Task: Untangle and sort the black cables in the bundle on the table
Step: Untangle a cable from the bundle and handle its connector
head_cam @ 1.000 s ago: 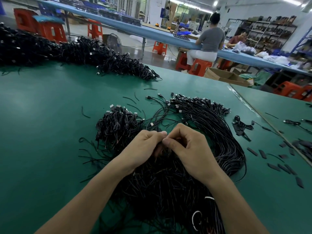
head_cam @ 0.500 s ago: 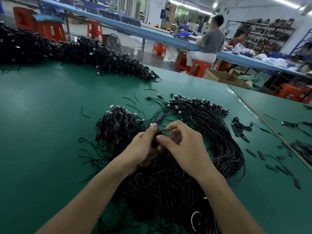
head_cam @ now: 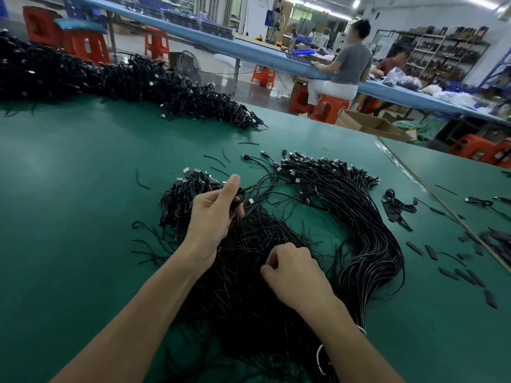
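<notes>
A big tangle of thin black cables (head_cam: 249, 286) covers the green table (head_cam: 69, 203) right in front of me. To its right a combed sheaf of cables (head_cam: 367, 233) curves back, its plugs fanned out at the far end. A smaller clump of plugged cables (head_cam: 179, 200) lies on the left. My left hand (head_cam: 214, 214) is raised over the tangle's far side and pinches a few cables between thumb and fingers. Nearer to me, my right hand (head_cam: 293, 269) is curled on top of the tangle and pinches cable strands.
A long heap of black cables (head_cam: 110, 78) runs along the table's far left edge. Short black strips (head_cam: 431, 251) and cable scraps lie scattered on the right, near a seam to the adjoining table. Beyond the table a person sits on an orange stool (head_cam: 329, 107).
My hands were together over the tangle's middle. Now they have parted: the left went up and away with cables, the right drew back toward me.
</notes>
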Demonstrator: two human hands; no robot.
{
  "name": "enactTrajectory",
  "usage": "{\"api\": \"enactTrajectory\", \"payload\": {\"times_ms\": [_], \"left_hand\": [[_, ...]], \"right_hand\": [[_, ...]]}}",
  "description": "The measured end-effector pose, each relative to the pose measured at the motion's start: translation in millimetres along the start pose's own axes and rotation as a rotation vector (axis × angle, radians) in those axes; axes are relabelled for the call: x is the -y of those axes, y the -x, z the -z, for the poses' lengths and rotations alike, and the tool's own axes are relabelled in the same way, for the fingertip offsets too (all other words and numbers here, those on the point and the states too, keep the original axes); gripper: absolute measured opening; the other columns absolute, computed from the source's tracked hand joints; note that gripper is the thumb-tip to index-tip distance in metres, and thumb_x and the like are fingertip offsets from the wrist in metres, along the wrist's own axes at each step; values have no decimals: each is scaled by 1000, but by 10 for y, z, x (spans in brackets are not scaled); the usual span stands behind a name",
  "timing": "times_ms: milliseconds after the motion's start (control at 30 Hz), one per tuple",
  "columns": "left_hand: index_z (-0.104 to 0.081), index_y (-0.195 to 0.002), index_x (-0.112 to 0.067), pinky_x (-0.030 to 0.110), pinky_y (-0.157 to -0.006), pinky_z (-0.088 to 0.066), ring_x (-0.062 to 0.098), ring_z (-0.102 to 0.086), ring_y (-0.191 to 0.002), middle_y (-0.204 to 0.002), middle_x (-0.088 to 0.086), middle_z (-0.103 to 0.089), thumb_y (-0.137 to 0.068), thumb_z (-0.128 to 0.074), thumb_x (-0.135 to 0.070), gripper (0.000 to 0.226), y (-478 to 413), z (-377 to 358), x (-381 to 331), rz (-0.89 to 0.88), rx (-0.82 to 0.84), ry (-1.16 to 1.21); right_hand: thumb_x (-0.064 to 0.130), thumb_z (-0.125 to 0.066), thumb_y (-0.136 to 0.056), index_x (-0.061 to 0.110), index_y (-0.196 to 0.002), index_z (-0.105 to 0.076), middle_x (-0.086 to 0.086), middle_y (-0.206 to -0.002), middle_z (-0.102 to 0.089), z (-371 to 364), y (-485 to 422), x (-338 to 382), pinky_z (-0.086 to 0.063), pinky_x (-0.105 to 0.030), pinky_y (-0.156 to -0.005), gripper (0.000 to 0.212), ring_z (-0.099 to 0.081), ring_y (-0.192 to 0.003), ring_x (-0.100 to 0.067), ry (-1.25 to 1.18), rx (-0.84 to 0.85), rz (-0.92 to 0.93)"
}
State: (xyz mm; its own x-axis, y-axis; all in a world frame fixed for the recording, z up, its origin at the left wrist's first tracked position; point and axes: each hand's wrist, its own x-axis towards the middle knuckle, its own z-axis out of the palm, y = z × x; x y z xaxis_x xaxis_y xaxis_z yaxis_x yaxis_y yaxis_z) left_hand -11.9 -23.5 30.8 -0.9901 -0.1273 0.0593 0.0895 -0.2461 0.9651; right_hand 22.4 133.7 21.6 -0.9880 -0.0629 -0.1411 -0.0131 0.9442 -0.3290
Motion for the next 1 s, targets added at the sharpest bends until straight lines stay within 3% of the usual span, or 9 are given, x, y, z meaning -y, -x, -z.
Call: {"api": "enactTrajectory", "payload": {"times_ms": [133, 267, 500, 633, 700, 800, 1000], "left_hand": [[-55, -42, -25, 16, -34, -20, 5, -25, -35, -51, -3, -47, -102, -44, -48, 65, 4, -32, -20, 45, -25, 43], [-46, -48, -21, 17, -35, -21, 6, -23, -36, -46, -8, -38, -100, -48, -50, 60, 10, -45, -8, 47, -17, 0], [-56, -51, -21, 19, -34, -19, 7, -22, -35, -44, -7, -34, -102, -41, -53, 62, 37, -39, -1, 25, 44, 2], [-50, -61, -19, 21, -35, -15, 9, -18, -38, -47, -7, -30, -102, -32, -58, 59, 37, -48, 4, 68, 57, 47], [-42, -56, -23, 22, -36, -14, 11, -15, -40, -48, -6, -27, -103, -28, -58, 59, 40, -56, 13, 74, 72, 53], [-40, -51, -28, 22, -36, -13, 11, -15, -40, -48, -7, -27, -106, -29, -49, 60, 33, -57, 16, 89, 82, 59], [-39, -55, -29, 19, -36, -15, 12, -14, -42, -51, -5, -26, -103, -34, -28, 49, 17, -31, -3, 96, 102, 67]], "right_hand": [[33, -59, -92, 26, -89, -66, 0, -93, -66, 10, -35, -23, -58, -39, -76, 11, -65, -81, -19, -116, 28, -30], [44, -65, -90, 27, -94, -68, 3, -91, -67, -13, -51, -26, -59, -39, -78, 18, -66, -81, -16, -137, 31, -26], [38, -73, -88, 29, -80, -69, 8, -81, -67, -42, -55, -25, -58, -35, -75, 12, -64, -77, -10, -209, -19, 8], [38, -78, -83, 29, -76, -72, 9, -79, -70, 118, -81, -84, -52, -19, -63, 13, -65, -74, -5, -211, 21, 36], [31, -78, -84, 28, -81, -76, 11, -81, -71, 201, -78, -131, -45, -8, -58, 5, -65, -75, -1, -199, 99, 72], [23, -73, -89, 26, -89, -75, 11, -87, -70, 239, -50, -172, -43, -6, -58, 3, -63, -79, 0, -132, 152, 112], [21, -67, -92, 32, -81, -66, 15, -81, -67, 468, -17, -249, -42, -3, -60, 16, -61, -74, 7, -256, -111, 115]]}}
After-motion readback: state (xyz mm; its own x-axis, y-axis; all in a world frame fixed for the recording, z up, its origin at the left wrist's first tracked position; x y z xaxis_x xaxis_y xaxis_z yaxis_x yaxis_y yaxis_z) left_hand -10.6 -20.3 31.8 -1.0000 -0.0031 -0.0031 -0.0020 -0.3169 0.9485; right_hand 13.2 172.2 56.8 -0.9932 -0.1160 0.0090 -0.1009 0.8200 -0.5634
